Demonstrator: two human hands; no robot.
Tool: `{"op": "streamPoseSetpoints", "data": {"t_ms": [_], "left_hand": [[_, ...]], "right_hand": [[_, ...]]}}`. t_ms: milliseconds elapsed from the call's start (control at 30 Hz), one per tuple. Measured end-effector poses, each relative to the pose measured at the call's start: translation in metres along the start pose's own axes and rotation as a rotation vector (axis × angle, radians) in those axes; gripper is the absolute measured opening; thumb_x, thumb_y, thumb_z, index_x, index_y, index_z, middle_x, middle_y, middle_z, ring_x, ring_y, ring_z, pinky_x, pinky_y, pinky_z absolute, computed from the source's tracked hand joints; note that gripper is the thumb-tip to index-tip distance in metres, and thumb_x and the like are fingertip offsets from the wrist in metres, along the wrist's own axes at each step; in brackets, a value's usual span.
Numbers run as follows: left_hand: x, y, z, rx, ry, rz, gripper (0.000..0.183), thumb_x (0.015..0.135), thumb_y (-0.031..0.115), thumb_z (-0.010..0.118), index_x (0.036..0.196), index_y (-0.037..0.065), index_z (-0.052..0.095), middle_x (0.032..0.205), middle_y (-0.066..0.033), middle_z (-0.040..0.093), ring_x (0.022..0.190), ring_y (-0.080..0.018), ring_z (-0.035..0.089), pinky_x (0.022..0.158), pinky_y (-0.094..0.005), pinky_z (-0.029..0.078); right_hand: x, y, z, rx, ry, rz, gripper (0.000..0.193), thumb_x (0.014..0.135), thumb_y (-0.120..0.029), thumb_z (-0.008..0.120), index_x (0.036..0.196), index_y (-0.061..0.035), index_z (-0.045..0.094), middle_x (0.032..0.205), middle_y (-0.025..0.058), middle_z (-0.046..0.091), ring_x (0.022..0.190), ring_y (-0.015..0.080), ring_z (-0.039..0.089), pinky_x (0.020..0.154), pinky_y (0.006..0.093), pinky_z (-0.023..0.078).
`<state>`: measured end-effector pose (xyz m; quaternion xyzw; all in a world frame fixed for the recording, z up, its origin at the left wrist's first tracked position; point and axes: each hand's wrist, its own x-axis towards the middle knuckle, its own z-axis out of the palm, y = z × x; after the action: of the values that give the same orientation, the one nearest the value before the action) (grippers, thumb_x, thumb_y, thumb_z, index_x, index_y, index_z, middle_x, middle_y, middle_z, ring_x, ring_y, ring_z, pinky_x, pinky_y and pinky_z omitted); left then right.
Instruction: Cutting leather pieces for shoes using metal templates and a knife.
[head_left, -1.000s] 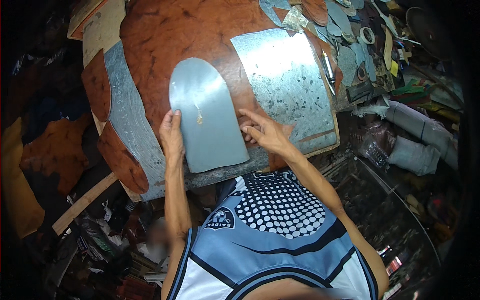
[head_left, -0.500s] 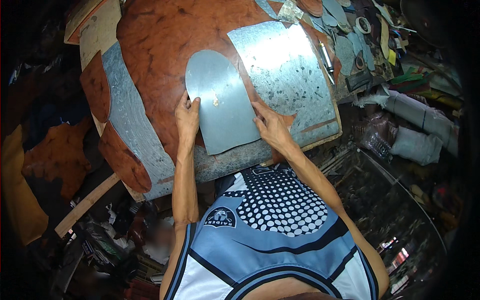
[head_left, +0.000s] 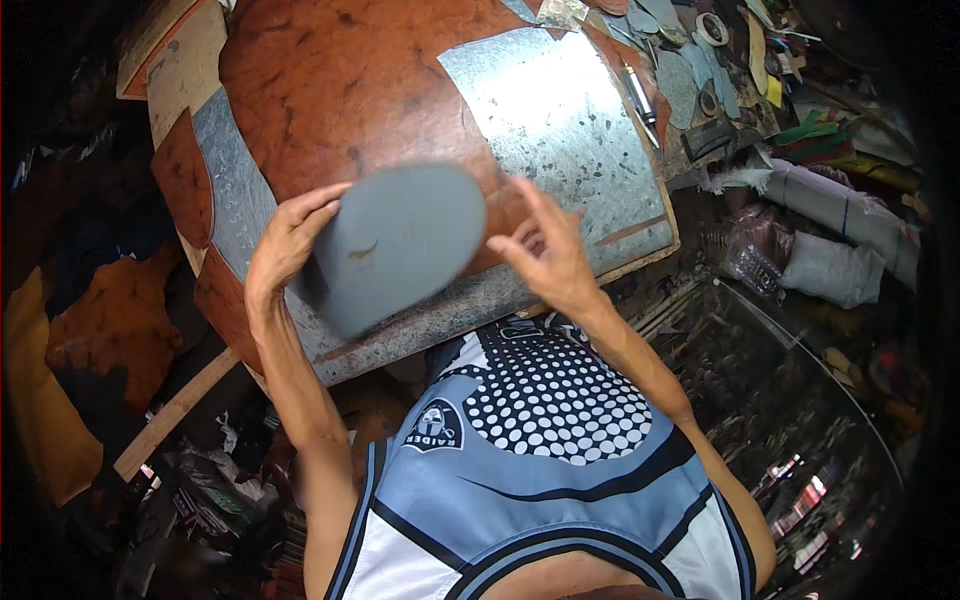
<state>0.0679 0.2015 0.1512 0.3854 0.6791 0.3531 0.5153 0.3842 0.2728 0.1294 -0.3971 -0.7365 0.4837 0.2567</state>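
Grey plate (head_left: 405, 240), blurred, tilted, over near part of hide (head_left: 320, 90), hiding some of it. Left hand (head_left: 288, 238) pinches its left edge between thumb and fingers; right hand (head_left: 552, 255) free of it, thumb and fingers spread, by hide's near right. Well right of hide, white sack (head_left: 832, 270); contents can't be told. Metal sheet (head_left: 560, 115) covers hide's right side. Pen (head_left: 638, 95) at hide's far right; scraps (head_left: 677, 88) and tape roll (head_left: 711, 29) beyond. Half a second ago, right hand touched plate; since then plate swung leftward.
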Motion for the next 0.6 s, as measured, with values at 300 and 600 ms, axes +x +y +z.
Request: {"op": "streamPoseSetpoints", "data": {"t_ms": [300, 600], "left_hand": [[0.076, 0.053, 0.098, 1.359, -0.213, 0.722, 0.045, 0.079, 0.009, 0.069, 0.124, 0.013, 0.065, 0.122, -0.0125, 0.063, 0.122, -0.0311, 0.052, 0.112, -0.0489, 0.031], [0.086, -0.078, 0.017, 1.01, 0.31, 0.289, 0.084, 0.08, 0.056, 0.071, 0.144, 0.008, 0.047, 0.156, -0.0192, 0.033, 0.146, -0.0399, 0.024, 0.117, -0.0554, 0.02]], "right_hand": [[-0.024, 0.054, 0.025, 0.524, -0.213, 0.575, 0.035, 0.098, -0.008, 0.054, 0.129, 0.0092, 0.051, 0.087, 0.009, 0.066, 0.063, 0.0117, 0.064, 0.054, 0.0238, 0.052], [-0.012, 0.042, 0.031, 0.403, -0.091, 0.666, 0.05, 0.097, -0.006, 0.054, 0.144, 0.0015, 0.041, 0.078, 0.0094, 0.067, 0.056, 0.0124, 0.064, 0.051, 0.0243, 0.053]]}}
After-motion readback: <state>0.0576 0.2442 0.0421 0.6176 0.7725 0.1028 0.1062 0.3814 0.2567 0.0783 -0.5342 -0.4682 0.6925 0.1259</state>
